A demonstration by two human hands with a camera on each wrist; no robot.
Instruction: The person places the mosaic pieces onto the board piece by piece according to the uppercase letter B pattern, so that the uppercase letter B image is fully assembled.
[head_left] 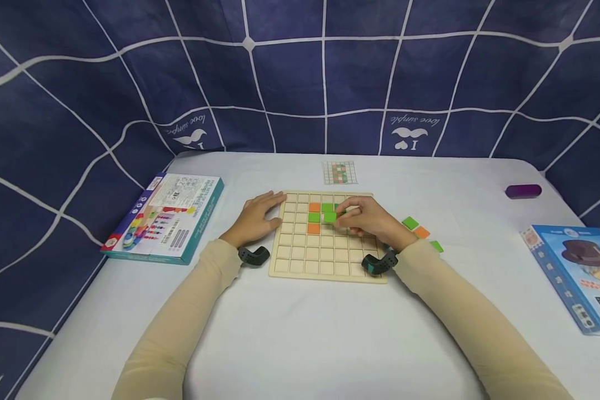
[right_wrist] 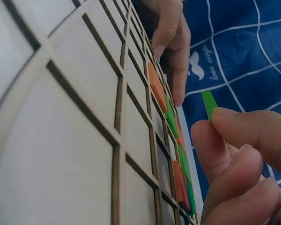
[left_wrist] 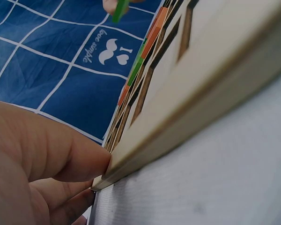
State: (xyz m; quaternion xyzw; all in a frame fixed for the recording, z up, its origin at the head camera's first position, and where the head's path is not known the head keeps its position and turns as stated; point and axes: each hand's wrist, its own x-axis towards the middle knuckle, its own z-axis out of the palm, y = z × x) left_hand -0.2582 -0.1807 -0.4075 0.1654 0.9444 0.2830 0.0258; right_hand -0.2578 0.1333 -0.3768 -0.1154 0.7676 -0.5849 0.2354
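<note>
A pale wooden grid board (head_left: 305, 266) lies on the white table. My left hand (head_left: 256, 216) rests at its left edge, fingers extended, and in the left wrist view the thumb (left_wrist: 79, 154) touches the rim. Over the upper part of the board, my right hand (head_left: 365, 216) pinches a green square tile (head_left: 329, 218) between thumb and fingers; the right wrist view shows this tile raised off the grid. Orange tiles (head_left: 313, 228) and green tiles (head_left: 314, 217) sit in several cells of the upper rows. My right hand hides some cells there.
Loose green tiles (head_left: 410, 223) and an orange tile (head_left: 421, 232) lie right of the board. Behind it is a small card with a coloured grid (head_left: 340, 173). A teal-edged box (head_left: 180, 222) lies left; a purple object (head_left: 523, 191) and a blue box (head_left: 575, 278) lie right.
</note>
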